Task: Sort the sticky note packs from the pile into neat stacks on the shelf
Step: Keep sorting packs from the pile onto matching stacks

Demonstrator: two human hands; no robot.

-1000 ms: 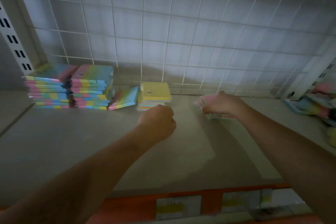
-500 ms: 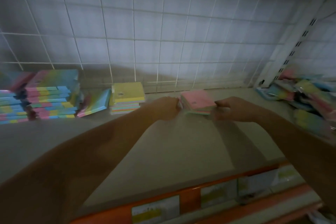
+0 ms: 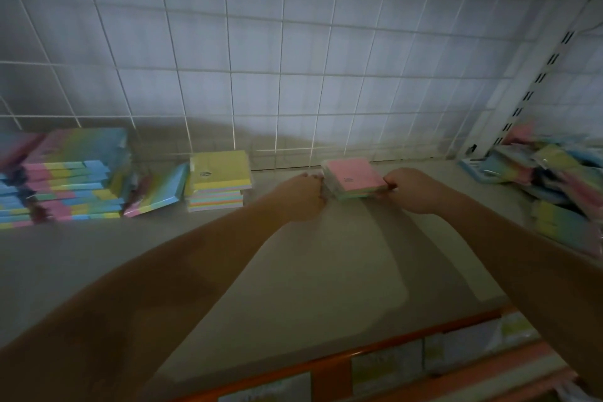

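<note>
White wire grid backs the shelf (image 3: 98,271). Centre frame, left hand (image 3: 301,194) and right hand (image 3: 411,189) pinch opposite edges of the pink-topped pack (image 3: 354,177), likely squaring it; the pile (image 3: 551,179) waits far right.

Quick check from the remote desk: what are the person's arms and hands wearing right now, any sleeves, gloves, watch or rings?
Both forearms are bare along all that shows, with no sleeve edge in view. The left hand and right hand have no gloves. No watch, bracelet or wristband shows at either wrist, and no ring is visible, though the fingers are mostly hidden and the picture is dim and a little blurred.
</note>
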